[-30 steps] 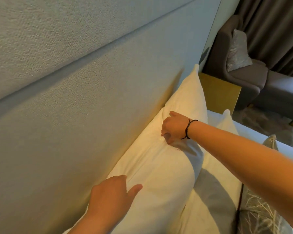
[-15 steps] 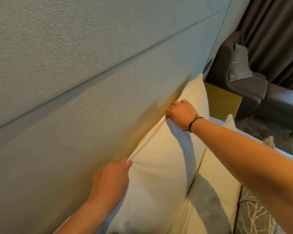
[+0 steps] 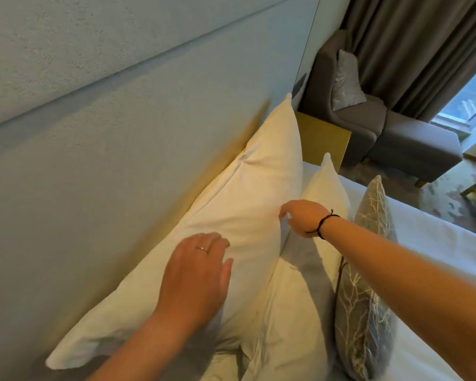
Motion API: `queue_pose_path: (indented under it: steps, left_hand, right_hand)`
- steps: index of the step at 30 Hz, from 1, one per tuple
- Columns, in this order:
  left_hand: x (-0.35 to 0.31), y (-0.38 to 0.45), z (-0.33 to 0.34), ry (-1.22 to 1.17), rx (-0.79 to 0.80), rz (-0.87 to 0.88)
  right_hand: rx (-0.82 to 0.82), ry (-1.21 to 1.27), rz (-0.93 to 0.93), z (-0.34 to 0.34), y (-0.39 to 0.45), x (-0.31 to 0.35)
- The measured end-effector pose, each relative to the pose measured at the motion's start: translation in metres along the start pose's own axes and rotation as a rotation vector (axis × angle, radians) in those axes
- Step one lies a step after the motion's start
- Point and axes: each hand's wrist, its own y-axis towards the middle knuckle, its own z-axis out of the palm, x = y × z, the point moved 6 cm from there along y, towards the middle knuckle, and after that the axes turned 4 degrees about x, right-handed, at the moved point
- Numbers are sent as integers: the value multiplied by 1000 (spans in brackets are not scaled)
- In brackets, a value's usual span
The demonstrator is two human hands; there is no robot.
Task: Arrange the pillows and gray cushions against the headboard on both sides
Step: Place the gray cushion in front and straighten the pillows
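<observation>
So far left it's all headboard [image 3: 99, 127], a big textured panel, and the back pillow [image 3: 231, 210] is leaning right up against it, standing on its long edge. Left hand [image 3: 195, 276] is laid flat on the face of that pillow, fingers loose and spread, ring [image 3: 202, 248] on one finger, not grabbing anything. Right hand [image 3: 302, 215] is a bit further along, fingers curled down at the pillow's front edge, looks like it's pinching the fabric but honestly can't tell for sure; black wristband [image 3: 323, 224] on that wrist. In front of the first pillow there's a second pillow [image 3: 308, 284] propped against it, then a gray cushion [image 3: 366, 284] with a branch pattern touching that one, all sitting on the white bed [image 3: 434, 243]. Off to the far right there's a gray armchair [image 3: 368, 125] with its own cushion, plus curtains [image 3: 412, 50].
</observation>
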Motion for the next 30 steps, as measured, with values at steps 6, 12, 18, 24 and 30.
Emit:
queue_pose_path:
  steps: [6, 12, 18, 24, 30]
  left_hand:
    - [-58, -63, 151, -298, 800, -191]
    - [-53, -117, 221, -354, 963, -660]
    - [-75, -94, 208, -235, 790, -454]
    - [-98, -64, 165, -269, 509, -324]
    - [-74, -71, 145, -313, 562, -424]
  right_hand:
    - [252, -444, -166, 65, 0, -22]
    - [322, -719, -297, 88, 7, -31]
    - [192, -755, -226, 81, 1, -33]
    - [-10, -651, -122, 32, -15, -51]
    - [-192, -423, -125, 15, -31, -38]
